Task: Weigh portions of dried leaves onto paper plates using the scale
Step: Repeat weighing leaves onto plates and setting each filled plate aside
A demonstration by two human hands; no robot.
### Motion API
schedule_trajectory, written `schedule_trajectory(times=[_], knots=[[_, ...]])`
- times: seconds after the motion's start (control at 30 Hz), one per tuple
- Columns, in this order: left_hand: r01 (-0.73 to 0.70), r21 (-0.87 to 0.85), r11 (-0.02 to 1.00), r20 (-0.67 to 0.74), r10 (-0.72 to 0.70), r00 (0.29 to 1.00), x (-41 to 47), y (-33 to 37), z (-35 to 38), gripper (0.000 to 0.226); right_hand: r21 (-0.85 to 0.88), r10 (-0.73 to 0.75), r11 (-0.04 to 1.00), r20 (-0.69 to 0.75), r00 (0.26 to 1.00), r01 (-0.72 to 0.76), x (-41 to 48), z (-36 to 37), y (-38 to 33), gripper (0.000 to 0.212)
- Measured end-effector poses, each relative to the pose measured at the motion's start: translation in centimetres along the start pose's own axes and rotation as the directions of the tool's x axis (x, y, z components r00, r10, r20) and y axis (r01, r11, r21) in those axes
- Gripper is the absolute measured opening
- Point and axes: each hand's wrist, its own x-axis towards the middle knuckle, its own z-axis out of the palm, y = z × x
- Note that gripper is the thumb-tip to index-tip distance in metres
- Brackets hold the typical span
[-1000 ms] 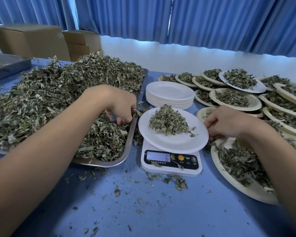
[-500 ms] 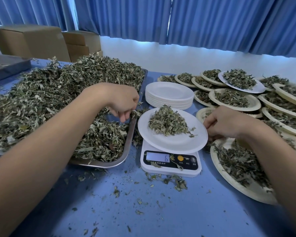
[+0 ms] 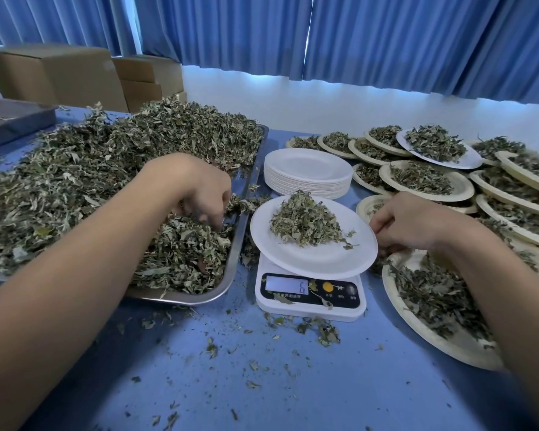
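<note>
A white paper plate with a mound of dried leaves sits on the white digital scale, whose display reads 6. My left hand hovers over the near right corner of the metal tray, fingers curled downward and pinching a few leaves from the big pile. My right hand is at the plate's right rim, its fingers curled around the edge.
A stack of empty white plates stands behind the scale. Several filled plates crowd the right side, one large one under my right forearm. Loose leaf bits litter the blue table. Cardboard boxes stand at back left.
My left hand lifted slightly with leaves at its fingertips, then dipped back a little to the left over the tray corner. My right hand and the plate stayed put.
</note>
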Motion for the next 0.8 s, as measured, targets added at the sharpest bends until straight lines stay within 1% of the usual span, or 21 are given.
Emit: schedule_trajectory(times=[0.13,0.2,0.27,0.37,0.47,0.53,0.6,0.67,0.7,0.73,0.8], knots=[[-0.049,0.047,0.998,0.039,0.047,0.998,0.5,0.3,0.3,0.022,-0.01,-0.002,1.0,0.0,1.0,0.002,0.1,0.0,0.1,0.025],[-0.064,0.059,0.996,0.036,0.062,0.997,0.5,0.4,0.4,0.023,-0.005,-0.002,1.0,0.001,1.0,0.002,0.1,0.0,0.1,0.025],[-0.073,0.045,0.996,-0.033,0.075,0.997,0.2,0.4,0.1,0.02,0.001,-0.001,1.0,0.003,1.0,0.001,0.1,0.0,0.1,0.026],[-0.094,-0.027,0.995,-0.193,0.087,0.977,-0.4,0.3,-0.8,0.013,0.004,0.0,1.0,0.007,1.0,0.0,0.1,-0.1,0.1,0.025],[-0.103,-0.093,0.99,-0.324,0.067,0.944,-1.1,0.3,-1.5,0.012,-0.001,0.002,1.0,0.007,1.0,-0.002,0.1,0.0,0.0,0.024],[-0.142,-0.164,0.976,-0.426,0.06,0.903,-1.4,0.7,-1.6,0.014,0.004,0.004,1.0,0.003,1.0,-0.004,0.2,0.0,0.0,0.024],[-0.267,-0.28,0.922,-0.529,0.083,0.845,-1.6,1.5,-1.7,0.014,0.0,0.005,1.0,0.005,1.0,-0.005,0.2,0.0,0.1,0.024],[-0.442,-0.391,0.807,-0.599,0.141,0.788,-1.9,2.9,-1.5,0.011,-0.012,0.006,1.0,0.009,1.0,-0.006,0.2,-0.1,0.1,0.024],[-0.51,-0.438,0.74,-0.604,0.178,0.777,-2.1,3.6,-1.3,0.012,-0.015,0.006,1.0,0.009,1.0,-0.006,0.2,-0.1,0.1,0.024],[-0.55,-0.478,0.685,-0.587,0.217,0.78,-2.3,4.2,-1.2,0.013,-0.017,0.003,1.0,0.009,1.0,-0.003,0.3,-0.1,0.1,0.024],[-0.567,-0.535,0.626,-0.547,0.255,0.797,-2.3,4.8,-1.0,0.016,-0.018,-0.002,1.0,0.005,1.0,0.002,0.3,-0.1,0.2,0.025]])
